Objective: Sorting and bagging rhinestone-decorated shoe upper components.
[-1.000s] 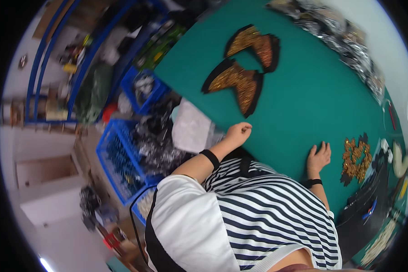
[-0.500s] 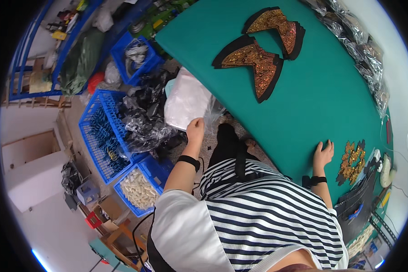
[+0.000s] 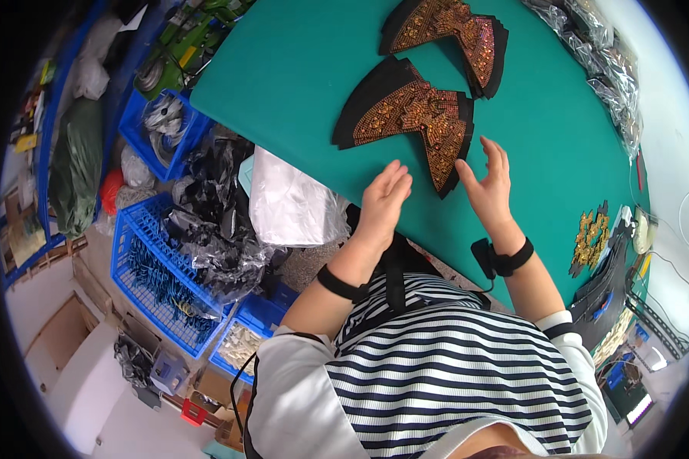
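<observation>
On the green tabletop (image 3: 283, 84) lie two wing-shaped stacks of black fabric pieces covered with orange-copper beading. My right hand (image 3: 490, 187) is open at the pointed lower tip of the nearer beaded stack (image 3: 417, 111); its thumb is beside the edge, and whether it touches cannot be made out. The farther beaded stack (image 3: 455, 34) lies just beyond. To the left, over the table's near edge, my left hand (image 3: 385, 200) has its fingers stretched out, palm turned toward the right hand. Nothing shows in either hand.
Left of the table is a pile of clear plastic bags (image 3: 283, 199), with black plastic (image 3: 214, 252) and a blue crate (image 3: 164, 287) beyond. Gold beaded pieces (image 3: 589, 241) lie at the table's right side. Silvery wrapped bundles (image 3: 589, 65) line its far right edge.
My left hand has left the plastic bags and come right, over the table edge, its fingers now stretched out. My right hand has moved left and away from me, to the nearer beaded stack.
</observation>
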A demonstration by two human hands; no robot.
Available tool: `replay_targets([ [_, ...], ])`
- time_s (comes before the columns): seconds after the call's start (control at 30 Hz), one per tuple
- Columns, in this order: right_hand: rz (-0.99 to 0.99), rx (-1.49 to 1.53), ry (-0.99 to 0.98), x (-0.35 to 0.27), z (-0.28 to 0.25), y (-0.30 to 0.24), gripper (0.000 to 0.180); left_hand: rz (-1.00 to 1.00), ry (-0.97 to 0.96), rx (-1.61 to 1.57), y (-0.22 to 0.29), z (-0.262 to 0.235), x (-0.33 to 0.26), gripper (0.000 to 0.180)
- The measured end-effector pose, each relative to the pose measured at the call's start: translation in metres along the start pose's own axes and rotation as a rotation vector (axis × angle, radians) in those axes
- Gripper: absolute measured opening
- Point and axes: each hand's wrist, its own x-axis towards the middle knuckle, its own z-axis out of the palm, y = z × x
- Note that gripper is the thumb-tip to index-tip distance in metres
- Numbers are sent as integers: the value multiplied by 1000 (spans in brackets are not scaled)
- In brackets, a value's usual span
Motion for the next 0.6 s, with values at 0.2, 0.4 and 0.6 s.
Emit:
replay_targets([
  [0.2, -263, -187, -139, 69, 11, -29, 58, -111, 83, -201, 15, 30, 45, 56],
  [0.4, -146, -378, -405, 115, 35, -20, 61, -245, 80, -273, 19, 39, 64, 28],
  [0.6, -161, -406, -439, 132, 43, -17, 52, -125, 7, -249, 29, 41, 63, 10],
])
